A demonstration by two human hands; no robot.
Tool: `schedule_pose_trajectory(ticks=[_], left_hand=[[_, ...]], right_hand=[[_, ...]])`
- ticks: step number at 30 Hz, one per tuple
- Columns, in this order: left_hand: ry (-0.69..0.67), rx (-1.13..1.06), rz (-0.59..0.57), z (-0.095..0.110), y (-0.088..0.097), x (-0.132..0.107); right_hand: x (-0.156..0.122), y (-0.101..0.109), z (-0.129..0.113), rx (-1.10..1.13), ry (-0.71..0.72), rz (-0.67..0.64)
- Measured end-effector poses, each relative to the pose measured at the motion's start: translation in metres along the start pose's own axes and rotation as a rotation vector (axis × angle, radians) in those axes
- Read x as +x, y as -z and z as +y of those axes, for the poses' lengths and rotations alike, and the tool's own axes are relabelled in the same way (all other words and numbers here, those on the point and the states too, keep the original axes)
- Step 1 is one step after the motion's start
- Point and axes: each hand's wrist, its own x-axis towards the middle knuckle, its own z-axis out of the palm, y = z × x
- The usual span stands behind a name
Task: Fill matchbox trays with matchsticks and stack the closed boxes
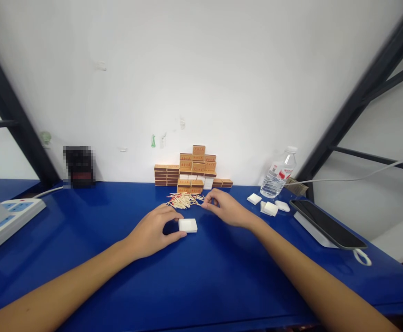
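My left hand (154,230) rests on the blue table (201,286) with its thumb and fingers closed round a small white box tray (188,225). My right hand (224,207) lies just right of a loose pile of matchsticks (184,199), its fingertips pinched together at the pile's edge; what they pinch is too small to make out. Behind the pile, a stack of orange and brown matchboxes (192,171) stands against the white wall.
More small white trays (266,205) lie to the right, near a plastic water bottle (279,174). A dark phone (327,224) leans on a white stand at the right edge. A white power strip (4,219) sits far left, a black object (79,166) behind it.
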Motion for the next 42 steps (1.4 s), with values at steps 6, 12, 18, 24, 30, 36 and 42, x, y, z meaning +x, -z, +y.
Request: schedule_pose_trajectory(ticks=[6,12,18,24,30,36,42], left_hand=[[-0.011,-0.007,0.005,-0.001,-0.001,0.0],[0.006,0.002,-0.001,0.0,-0.001,0.001],[-0.013,-0.025,0.005,0.003,0.0,0.001],[-0.011,-0.004,-0.006,0.001,0.0,0.001],[0.018,0.011,-0.008,0.002,0.001,0.001],[0.02,0.005,-0.006,-0.001,-0.001,0.001],[0.014,0.006,-0.002,-0.001,0.0,0.001]], right_hand=[[-0.017,-0.016,-0.04,0.025,0.169,-0.132],[-0.009,-0.013,-0.028,0.006,0.118,-0.07],[0.013,-0.012,0.013,-0.115,-0.284,0.148],[0.019,-0.019,0.028,-0.193,-0.285,0.092],[0.013,-0.007,0.024,-0.224,-0.262,0.124],[0.014,-0.011,0.024,-0.251,-0.21,0.183],[0.023,-0.018,0.039,-0.379,-0.326,0.123]])
